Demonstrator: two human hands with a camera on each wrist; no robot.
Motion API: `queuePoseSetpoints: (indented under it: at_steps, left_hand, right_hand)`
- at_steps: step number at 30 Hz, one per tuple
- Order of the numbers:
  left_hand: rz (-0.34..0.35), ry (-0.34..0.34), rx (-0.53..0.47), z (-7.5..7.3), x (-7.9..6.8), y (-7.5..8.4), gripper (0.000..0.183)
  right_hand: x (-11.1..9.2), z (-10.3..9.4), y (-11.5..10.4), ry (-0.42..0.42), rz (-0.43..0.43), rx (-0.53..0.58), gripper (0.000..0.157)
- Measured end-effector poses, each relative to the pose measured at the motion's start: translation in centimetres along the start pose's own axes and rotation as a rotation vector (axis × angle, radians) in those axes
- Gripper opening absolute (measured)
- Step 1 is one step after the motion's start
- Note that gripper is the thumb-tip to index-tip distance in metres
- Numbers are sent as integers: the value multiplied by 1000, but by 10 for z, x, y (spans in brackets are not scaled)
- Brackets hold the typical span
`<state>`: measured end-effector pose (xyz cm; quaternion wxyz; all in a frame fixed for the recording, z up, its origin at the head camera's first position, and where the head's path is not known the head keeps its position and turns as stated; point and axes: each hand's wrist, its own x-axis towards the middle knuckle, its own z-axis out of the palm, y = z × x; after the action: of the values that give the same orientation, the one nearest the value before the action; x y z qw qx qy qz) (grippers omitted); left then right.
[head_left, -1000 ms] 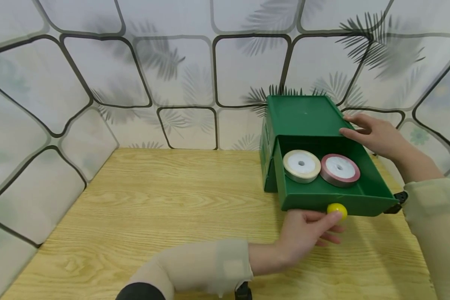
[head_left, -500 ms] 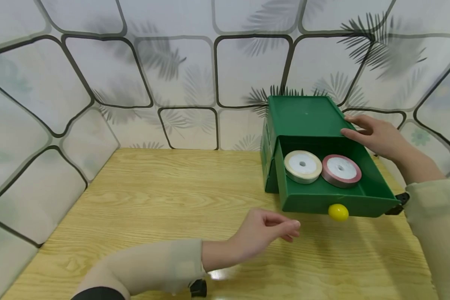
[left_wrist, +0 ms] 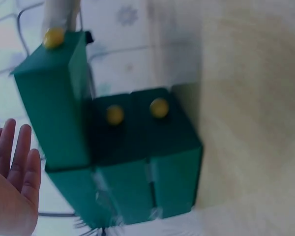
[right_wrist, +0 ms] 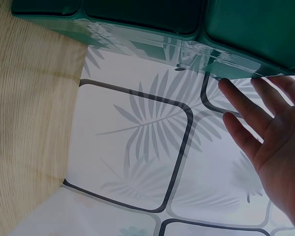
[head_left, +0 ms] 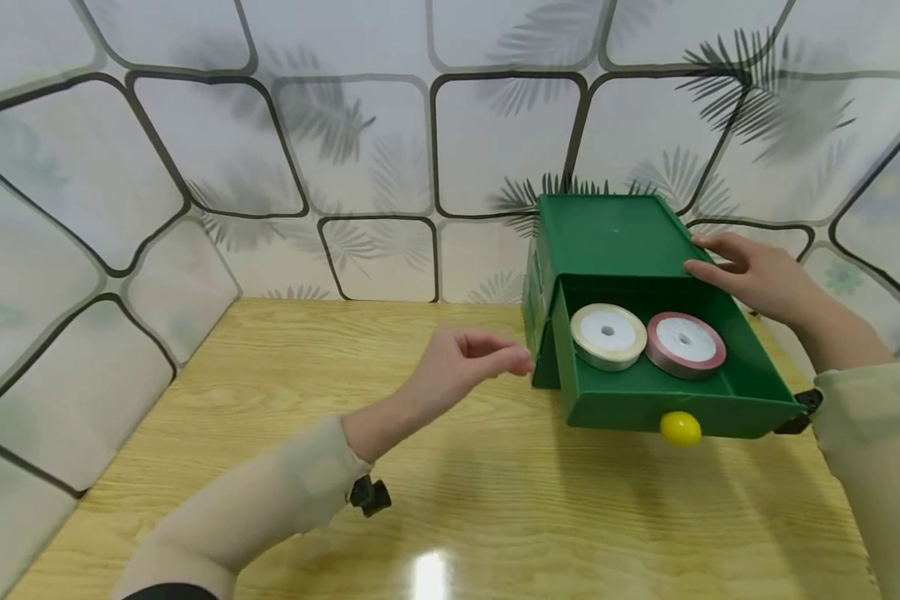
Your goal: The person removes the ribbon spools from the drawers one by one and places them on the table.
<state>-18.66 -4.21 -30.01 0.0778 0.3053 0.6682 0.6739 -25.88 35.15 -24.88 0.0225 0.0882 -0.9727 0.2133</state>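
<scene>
Inside the pulled-out drawer point(head_left: 615, 410), the cream spool point(head_left: 607, 337) and pink spool point(head_left: 686, 343) lie right of the empty, loosely extended left hand point(head_left: 453, 371); the right hand point(head_left: 765, 277), fingers outstretched, touches the cabinet point(head_left: 615, 237).

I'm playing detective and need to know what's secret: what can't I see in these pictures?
Inside the two lower drawers: left wrist view, their closed fronts hide it.
The cream spool and pink spool: left wrist view, the open drawer hides them.
Part of the left hand: left wrist view, cut off by the left edge.
Part of the right hand: right wrist view, cut off by the right edge.
</scene>
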Motion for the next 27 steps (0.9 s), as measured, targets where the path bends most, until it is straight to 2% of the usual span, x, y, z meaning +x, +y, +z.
queuePoseSetpoints:
  at_steps: [3, 7, 15, 18, 21, 27]
  left_hand:
    - [64, -5, 46, -7, 16, 6, 18]
    - [132, -49, 93, -11, 38, 12, 18]
    - [175, -208, 118, -10, 74, 19, 26]
    - [188, -272, 173, -8, 87, 22, 32]
    - [177, -337, 232, -5, 99, 26, 41]
    - [86, -495, 267, 6, 121, 31, 56]
  right_hand:
    - [0, 1, 0, 1, 3, 1, 72]
    - [-1, 2, 1, 10, 2, 2, 72]
    - [0, 2, 1, 27, -19, 22, 69]
    - [0, 2, 1, 27, -20, 22, 69]
    - [0, 1, 0, 21, -13, 21, 69]
    - [0, 0, -1, 17, 1, 15, 70]
